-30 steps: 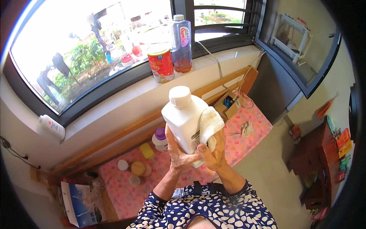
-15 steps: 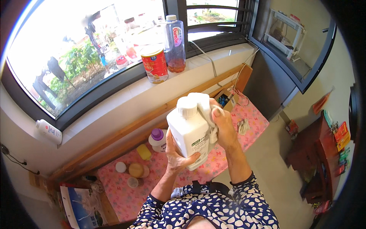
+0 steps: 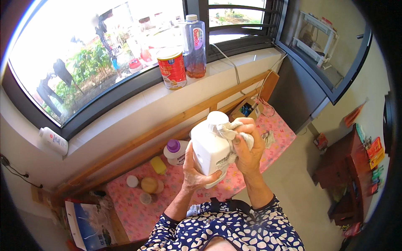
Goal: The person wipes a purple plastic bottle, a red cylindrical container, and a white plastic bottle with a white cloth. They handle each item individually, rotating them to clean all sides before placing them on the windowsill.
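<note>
A large white plastic bottle (image 3: 209, 146) with a white screw cap (image 3: 217, 118) is held up in front of me, tilted. My left hand (image 3: 196, 171) grips its lower left side, thumb across the front. A pale cloth (image 3: 231, 133) is bunched in my right hand (image 3: 250, 148), pressed against the bottle's right side just below the cap. Part of the bottle's label shows beside the cloth. Behind it on the pink patterned cover (image 3: 125, 205) stands a white bottle with a purple cap (image 3: 173, 146).
A yellow bottle (image 3: 158, 166) and several small containers stand on the pink cover. A red tin (image 3: 172, 72) and a clear blue-tinted bottle (image 3: 195, 50) stand on the windowsill. Beyond the wooden rail (image 3: 138, 138) is a small open box (image 3: 246, 109). A dark red cabinet (image 3: 341, 171) stands right.
My right hand and the cloth have shifted down from beside the cap's top to the bottle's shoulder. The bottle has tilted and moved slightly right, still in my left hand.
</note>
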The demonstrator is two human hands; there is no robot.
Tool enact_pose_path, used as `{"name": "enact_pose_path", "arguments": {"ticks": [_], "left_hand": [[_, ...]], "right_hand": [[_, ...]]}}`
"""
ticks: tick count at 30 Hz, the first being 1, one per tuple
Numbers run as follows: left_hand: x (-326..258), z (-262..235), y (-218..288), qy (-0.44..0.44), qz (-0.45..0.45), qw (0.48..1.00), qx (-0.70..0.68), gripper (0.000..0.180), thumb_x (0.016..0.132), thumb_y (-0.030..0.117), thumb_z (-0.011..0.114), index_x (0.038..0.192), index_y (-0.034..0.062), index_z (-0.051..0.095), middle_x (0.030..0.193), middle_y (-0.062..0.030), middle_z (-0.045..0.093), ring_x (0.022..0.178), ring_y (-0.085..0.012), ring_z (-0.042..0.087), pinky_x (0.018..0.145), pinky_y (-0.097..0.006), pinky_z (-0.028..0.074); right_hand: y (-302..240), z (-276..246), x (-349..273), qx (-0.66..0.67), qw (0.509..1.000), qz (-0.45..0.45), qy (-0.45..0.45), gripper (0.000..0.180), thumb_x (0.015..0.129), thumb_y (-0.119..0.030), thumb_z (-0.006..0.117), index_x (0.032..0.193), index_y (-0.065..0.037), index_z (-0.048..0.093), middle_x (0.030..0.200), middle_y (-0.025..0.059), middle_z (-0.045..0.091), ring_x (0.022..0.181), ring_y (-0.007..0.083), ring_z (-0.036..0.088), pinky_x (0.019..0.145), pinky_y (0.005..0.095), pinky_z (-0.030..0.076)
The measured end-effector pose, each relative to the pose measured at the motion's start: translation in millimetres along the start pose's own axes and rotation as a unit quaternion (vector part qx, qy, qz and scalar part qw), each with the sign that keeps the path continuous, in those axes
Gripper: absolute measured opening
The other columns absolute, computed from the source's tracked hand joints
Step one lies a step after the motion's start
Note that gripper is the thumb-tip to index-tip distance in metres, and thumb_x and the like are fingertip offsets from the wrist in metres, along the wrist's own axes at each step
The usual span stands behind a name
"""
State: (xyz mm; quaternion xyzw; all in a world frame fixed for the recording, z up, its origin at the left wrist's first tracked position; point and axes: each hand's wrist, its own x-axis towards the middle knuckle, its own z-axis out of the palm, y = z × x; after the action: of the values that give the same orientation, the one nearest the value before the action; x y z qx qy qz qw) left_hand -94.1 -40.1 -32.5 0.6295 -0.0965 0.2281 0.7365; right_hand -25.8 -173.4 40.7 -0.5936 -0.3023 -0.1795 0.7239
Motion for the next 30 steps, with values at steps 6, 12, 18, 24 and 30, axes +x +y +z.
{"name": "enact_pose_path", "arguments": {"ticks": [6, 12, 18, 24, 30], "left_hand": [[-5.1, -3.5, -6.9, -0.026, 0.01, 0.997, 0.068, 0.107, 0.055, 0.014, 0.081, 0.143, 0.0026, 0.02, 0.129, -0.0151, 0.048, 0.119, -0.0254, 0.049, 0.1, -0.04, 0.041], [-3.2, -2.7, -4.1, -0.009, 0.11, 0.976, 0.19, 0.096, 0.054, 0.02, 0.083, 0.133, -0.0043, 0.035, 0.111, -0.0197, 0.062, 0.098, -0.0264, 0.064, 0.084, -0.036, 0.051], [-4.4, -3.9, -10.3, -0.01, 0.133, 0.968, 0.213, 0.093, 0.053, 0.02, 0.084, 0.13, -0.0042, 0.039, 0.11, -0.0206, 0.062, 0.098, -0.0263, 0.065, 0.083, -0.036, 0.052], [-2.3, 0.3, -4.5, -0.012, 0.109, 0.973, 0.205, 0.091, 0.053, 0.019, 0.084, 0.13, -0.0039, 0.04, 0.109, -0.0198, 0.063, 0.097, -0.0253, 0.065, 0.083, -0.035, 0.052], [0.7, -8.5, -3.9, -0.009, 0.109, 0.976, 0.19, 0.092, 0.053, 0.019, 0.084, 0.131, -0.0029, 0.04, 0.109, -0.0189, 0.063, 0.097, -0.0246, 0.065, 0.082, -0.035, 0.052]], "right_hand": [[-2.8, -5.6, 9.5, 0.276, 0.935, 0.186, 0.125, 0.021, 0.093, -0.019, 0.056, 0.103, -0.002, 0.059, 0.091, 0.0057, 0.062, 0.08, 0.0122, 0.059, 0.072, 0.0264, 0.05], [-25.9, -20.8, 29.1, 0.071, 0.977, 0.171, -0.107, 0.035, 0.089, -0.025, 0.06, 0.112, 0.002, 0.06, 0.1, 0.007, 0.063, 0.085, 0.0081, 0.057, 0.074, 0.0224, 0.046], [-28.4, -27.5, 36.4, 0.191, 0.919, 0.308, -0.152, 0.027, 0.086, -0.018, 0.065, 0.104, 0.002, 0.062, 0.091, 0.0064, 0.065, 0.079, 0.0095, 0.061, 0.069, 0.0233, 0.05], [-15.7, -26.2, 28.4, 0.199, 0.927, 0.311, -0.06, 0.024, 0.086, -0.015, 0.064, 0.101, 0.003, 0.063, 0.087, 0.0066, 0.067, 0.075, 0.0107, 0.063, 0.066, 0.0242, 0.052], [-20.7, -17.7, 28.4, 0.27, 0.908, 0.316, -0.059, 0.028, 0.086, -0.017, 0.064, 0.106, 0.003, 0.062, 0.095, 0.0083, 0.065, 0.083, 0.0104, 0.062, 0.071, 0.0238, 0.051]]}}
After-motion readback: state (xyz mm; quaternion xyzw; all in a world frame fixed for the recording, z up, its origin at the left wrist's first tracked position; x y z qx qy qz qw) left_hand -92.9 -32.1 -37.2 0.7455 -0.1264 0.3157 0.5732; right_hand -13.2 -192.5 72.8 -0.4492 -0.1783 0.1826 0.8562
